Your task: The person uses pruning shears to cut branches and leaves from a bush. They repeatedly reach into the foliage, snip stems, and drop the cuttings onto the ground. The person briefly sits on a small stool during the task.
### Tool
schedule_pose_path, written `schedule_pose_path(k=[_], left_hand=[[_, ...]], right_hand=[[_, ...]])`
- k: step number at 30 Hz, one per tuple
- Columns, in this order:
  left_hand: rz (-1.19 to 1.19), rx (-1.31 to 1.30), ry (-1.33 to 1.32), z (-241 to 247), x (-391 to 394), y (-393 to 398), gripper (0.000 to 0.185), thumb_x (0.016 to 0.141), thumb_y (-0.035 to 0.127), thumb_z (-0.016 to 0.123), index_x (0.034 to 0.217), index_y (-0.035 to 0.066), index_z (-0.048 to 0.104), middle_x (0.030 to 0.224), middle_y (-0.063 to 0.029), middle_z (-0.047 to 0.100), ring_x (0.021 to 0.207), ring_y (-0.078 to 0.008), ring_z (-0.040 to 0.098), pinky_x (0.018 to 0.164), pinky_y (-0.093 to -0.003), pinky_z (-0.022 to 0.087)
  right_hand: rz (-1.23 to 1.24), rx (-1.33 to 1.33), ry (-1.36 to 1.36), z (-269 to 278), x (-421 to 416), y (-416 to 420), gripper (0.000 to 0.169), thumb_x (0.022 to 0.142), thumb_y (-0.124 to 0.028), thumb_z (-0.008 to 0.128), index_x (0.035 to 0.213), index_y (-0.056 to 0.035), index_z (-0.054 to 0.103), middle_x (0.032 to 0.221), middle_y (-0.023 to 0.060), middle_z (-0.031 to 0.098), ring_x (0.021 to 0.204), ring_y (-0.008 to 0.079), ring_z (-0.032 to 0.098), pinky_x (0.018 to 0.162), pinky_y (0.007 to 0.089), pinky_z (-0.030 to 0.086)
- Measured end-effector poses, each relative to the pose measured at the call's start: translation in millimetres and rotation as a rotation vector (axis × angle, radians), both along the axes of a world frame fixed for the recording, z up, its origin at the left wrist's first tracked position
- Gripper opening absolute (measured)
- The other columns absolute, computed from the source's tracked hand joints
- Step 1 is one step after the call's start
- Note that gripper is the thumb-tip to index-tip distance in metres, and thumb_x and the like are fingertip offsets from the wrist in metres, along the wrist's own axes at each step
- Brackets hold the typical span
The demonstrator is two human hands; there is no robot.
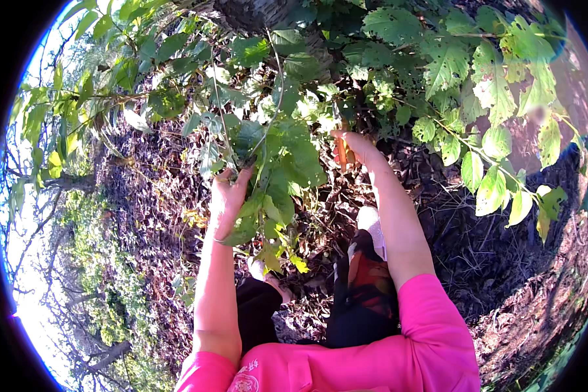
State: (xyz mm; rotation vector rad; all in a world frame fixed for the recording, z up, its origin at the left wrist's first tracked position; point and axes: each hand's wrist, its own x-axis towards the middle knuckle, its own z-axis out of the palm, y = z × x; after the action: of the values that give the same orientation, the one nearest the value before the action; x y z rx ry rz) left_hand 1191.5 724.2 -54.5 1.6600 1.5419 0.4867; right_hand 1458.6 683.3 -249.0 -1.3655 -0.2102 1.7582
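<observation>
My left hand (231,188) is closed around thin leafy stems (274,117) left of centre. Broad green leaves (299,152) hang from them over my wrist and forearm. To the right, my right hand (355,144) grips the orange handle (342,154) of a tool. The tool's upper part is among bright leaves, so its kind cannot be told. Some fingers of each hand are hidden.
A thick tree trunk (255,13) stands at the top. Insect-eaten leaves on a branch (490,161) reach in from the right. Dry leaf litter (152,220) covers the ground. My shoes (370,220) rest on it. Bare branches (110,355) show at lower left.
</observation>
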Motion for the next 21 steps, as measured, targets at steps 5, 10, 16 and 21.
schedule_pose_path(k=[5, 10, 16, 21], left_hand=[[-0.032, 0.299, -0.06, 20.7, 0.7, -11.4, 0.018, 0.088, 0.012, 0.056, 0.097, 0.0, 0.065, 0.087, -0.0068, 0.067, 0.079, -0.0092, 0.057, 0.073, -0.026, 0.045], [-0.238, 0.46, 0.101, 49.7, 65.2, -19.5, 0.03, 0.083, 0.025, 0.064, 0.1, 0.0, 0.061, 0.085, -0.0125, 0.067, 0.076, -0.0189, 0.064, 0.07, -0.0307, 0.048], [-0.333, 0.152, 0.485, 24.9, 120.4, -21.8, 0.072, 0.063, 0.049, 0.077, 0.102, -0.008, 0.056, 0.088, -0.0196, 0.065, 0.08, -0.0272, 0.064, 0.073, -0.0348, 0.05], [-0.256, -0.009, 0.602, -35.5, 92.7, -10.7, 0.054, 0.06, 0.044, 0.075, 0.087, -0.001, 0.061, 0.078, -0.0171, 0.063, 0.075, -0.0289, 0.063, 0.07, -0.0373, 0.05]], right_hand=[[-0.034, 0.043, 0.07, -13.2, 10.2, 0.2, 0.038, 0.08, -0.036, 0.064, 0.099, -0.0057, 0.052, 0.074, 0.0098, 0.058, 0.058, 0.0213, 0.06, 0.055, 0.0351, 0.053], [-0.032, 0.112, 0.034, -17.1, 11.7, 11.8, 0.041, 0.079, -0.042, 0.062, 0.101, -0.0077, 0.054, 0.076, 0.0067, 0.057, 0.06, 0.0191, 0.059, 0.053, 0.0344, 0.051], [0.001, 0.34, 0.074, -62.8, 27.5, 22.7, 0.042, 0.082, -0.047, 0.056, 0.107, -0.0145, 0.053, 0.083, 0.0041, 0.059, 0.071, 0.0195, 0.059, 0.055, 0.0373, 0.049], [-0.043, 0.021, -0.015, -41.9, 36.8, 39.6, 0.034, 0.09, -0.04, 0.046, 0.108, -0.0113, 0.051, 0.079, 0.0088, 0.059, 0.066, 0.0202, 0.061, 0.06, 0.0384, 0.053]])
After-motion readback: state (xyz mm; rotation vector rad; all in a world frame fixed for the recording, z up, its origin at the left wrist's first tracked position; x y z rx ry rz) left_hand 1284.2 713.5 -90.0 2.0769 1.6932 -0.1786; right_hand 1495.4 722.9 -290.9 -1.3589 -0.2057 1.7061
